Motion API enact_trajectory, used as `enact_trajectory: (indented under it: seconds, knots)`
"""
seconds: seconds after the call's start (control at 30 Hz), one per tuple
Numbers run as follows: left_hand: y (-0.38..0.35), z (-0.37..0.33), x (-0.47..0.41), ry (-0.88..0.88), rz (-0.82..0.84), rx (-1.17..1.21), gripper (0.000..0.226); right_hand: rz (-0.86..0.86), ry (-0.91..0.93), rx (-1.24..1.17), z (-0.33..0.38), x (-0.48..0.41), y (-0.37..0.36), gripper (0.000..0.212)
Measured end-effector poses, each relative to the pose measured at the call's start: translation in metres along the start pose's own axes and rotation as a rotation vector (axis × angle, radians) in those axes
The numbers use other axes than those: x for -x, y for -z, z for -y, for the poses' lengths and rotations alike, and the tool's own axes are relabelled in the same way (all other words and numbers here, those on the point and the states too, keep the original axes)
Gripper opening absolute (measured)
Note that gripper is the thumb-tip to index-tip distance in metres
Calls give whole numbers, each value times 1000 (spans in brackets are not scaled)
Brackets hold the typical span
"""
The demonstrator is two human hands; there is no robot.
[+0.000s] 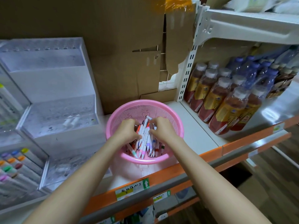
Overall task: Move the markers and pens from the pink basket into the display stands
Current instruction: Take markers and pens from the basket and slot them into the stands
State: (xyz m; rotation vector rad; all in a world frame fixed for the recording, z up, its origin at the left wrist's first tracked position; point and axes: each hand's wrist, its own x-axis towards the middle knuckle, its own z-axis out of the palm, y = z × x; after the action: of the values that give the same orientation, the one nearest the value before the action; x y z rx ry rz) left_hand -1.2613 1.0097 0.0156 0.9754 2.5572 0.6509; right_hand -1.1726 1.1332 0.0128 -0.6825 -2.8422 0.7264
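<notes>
A round pink basket (127, 110) stands on the white shelf, holding several white markers and pens (146, 139) with coloured ends. Both hands are down inside it. My left hand (127, 130) curls around the left side of the bundle, and my right hand (159, 128) closes on its right side, so the pens are gathered between them. To the left stands a clear tiered display stand (53, 113) with rows of holes, holding only a couple of white pieces on its middle tier. Further left, another stand (16, 167) is filled with coloured-cap markers.
Brown cardboard (113, 62) lines the back of the shelf. A white upright post (187, 75) separates the shelf from rows of bottled drinks (226, 97) on the right. The orange shelf edge (161, 175) with price labels runs along the front.
</notes>
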Motion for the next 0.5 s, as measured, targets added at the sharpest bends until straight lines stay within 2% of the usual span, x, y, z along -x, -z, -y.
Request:
enact_trajectory:
  seconds: [0.07,0.2,0.3,0.4,0.5]
  knots:
    - [1,-2,2,-15,4,-30,52,-10,1,8,-1,-1,-1,27]
    - [-4,-7,7,-54,-80,-191,46,-38,1,-6,-2,-1,-3,8]
    - [-7,-9,8,-78,-108,-388,40,-36,5,-10,-2,-2,-5,10]
    - [-7,-7,9,-54,-134,-380,34,-36,5,-10,-1,-2,-4,16]
    - [-8,-8,9,-47,-158,-320,17,-45,6,-24,-1,0,-4,19]
